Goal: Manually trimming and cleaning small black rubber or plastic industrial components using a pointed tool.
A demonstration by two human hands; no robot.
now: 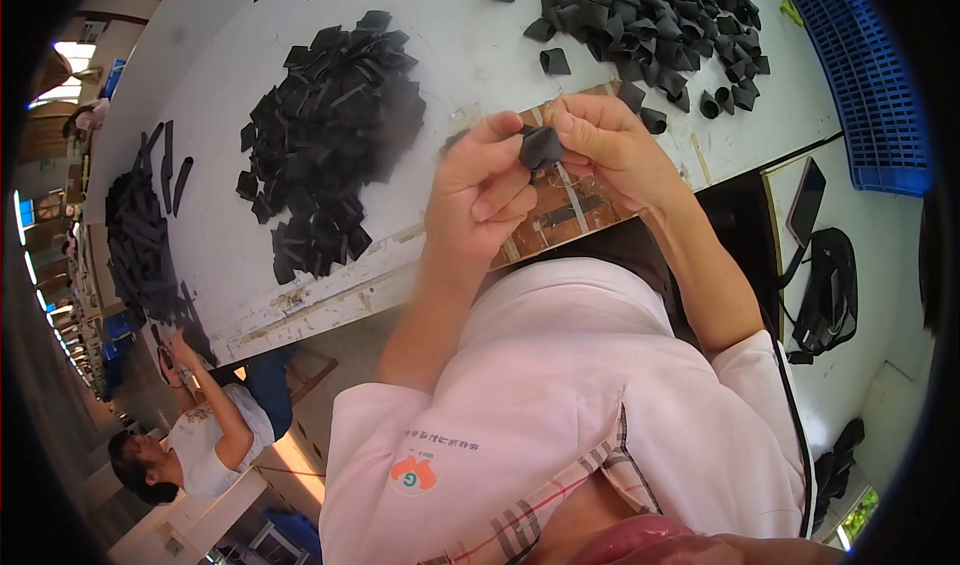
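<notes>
Between my two hands, above the near edge of the white table (465,40), is a small black folded piece (541,149) of sheet material. My left hand (474,179) pinches its left side between thumb and fingers, the lower fingers curled in. On the other side my right hand (612,147) grips it with thumb and fingertips. Under the hands lies a worn brown board (548,215) with pale tape strips. A heap of flat black pieces (325,130) lies to the left. Beyond my right hand spreads a heap of black pieces folded into open loops (640,20).
A blue plastic basket (862,80) stands at the far right. Near it are a phone (806,202) and a black bag (830,295). Black strips (140,240) are piled at the table's left end, where another person (225,430) sits working.
</notes>
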